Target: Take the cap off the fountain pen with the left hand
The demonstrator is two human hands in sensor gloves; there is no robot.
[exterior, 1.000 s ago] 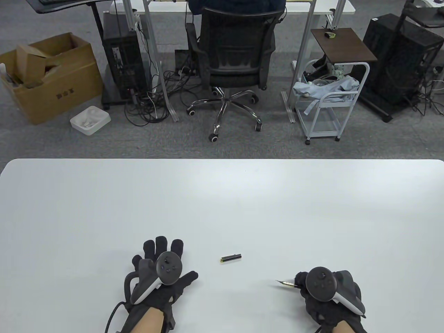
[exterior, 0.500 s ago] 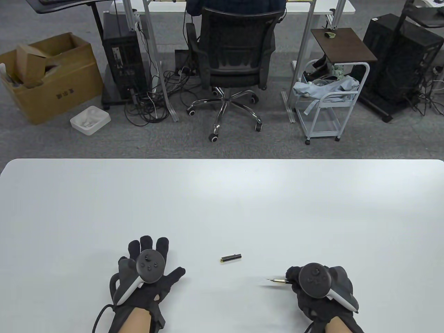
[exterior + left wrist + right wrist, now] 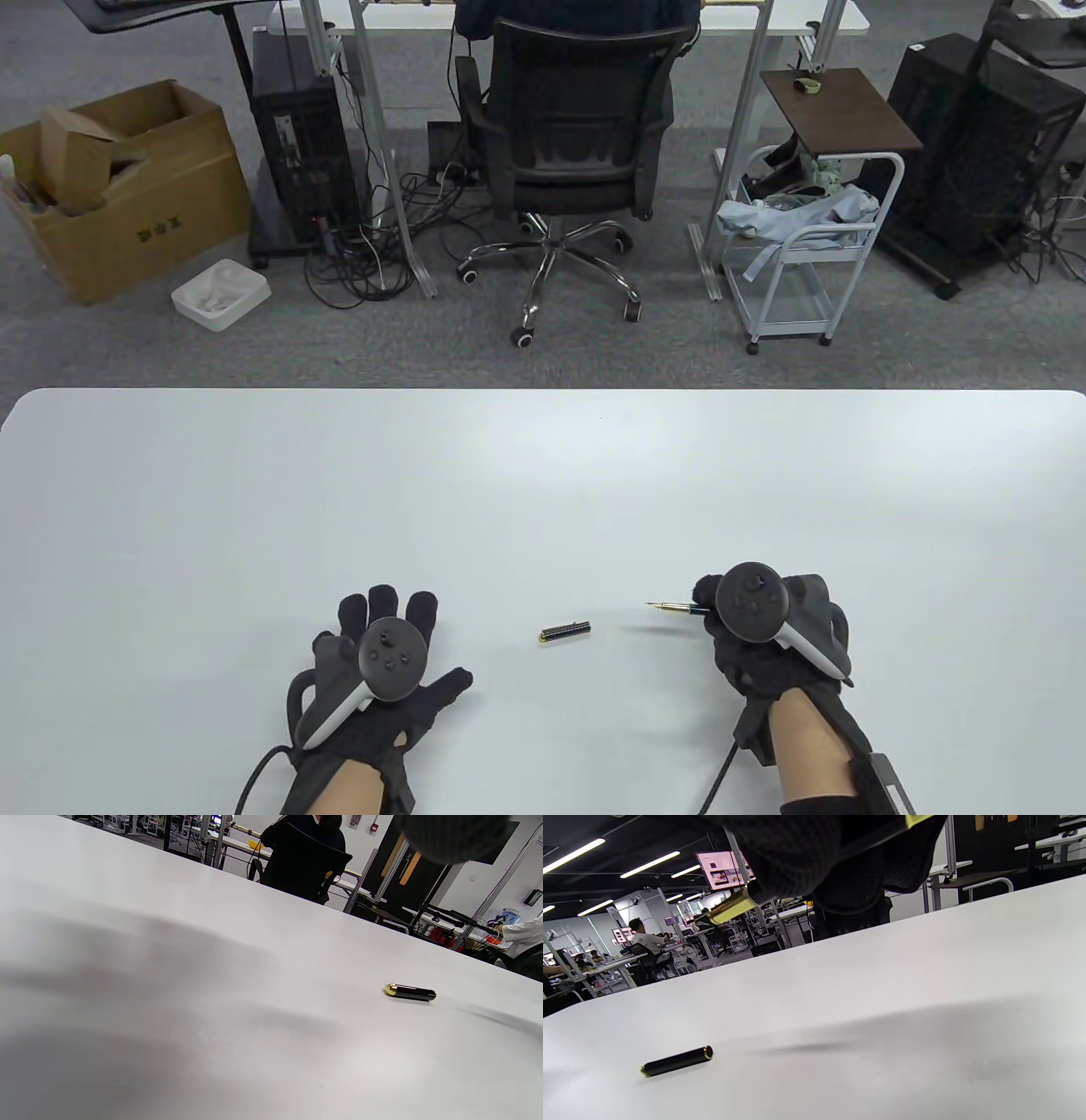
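Note:
The black and gold pen cap (image 3: 565, 632) lies alone on the white table (image 3: 543, 492) between my hands; it also shows in the left wrist view (image 3: 410, 992) and the right wrist view (image 3: 676, 1061). My left hand (image 3: 386, 671) lies flat on the table with fingers spread, empty, to the left of the cap. My right hand (image 3: 755, 624) grips the uncapped fountain pen (image 3: 674, 606) above the table, nib pointing left. In the right wrist view the pen's gold section (image 3: 731, 906) sticks out from my gloved fingers (image 3: 797, 853).
A black office chair (image 3: 568, 153) stands beyond the table's far edge. A cardboard box (image 3: 119, 187) sits on the floor at the far left and a white trolley (image 3: 797, 246) at the far right.
My right hand has moved away from me and lifted with the pen, the nib now further up the table. My left hand shifted left, then back right. The cap has not moved.

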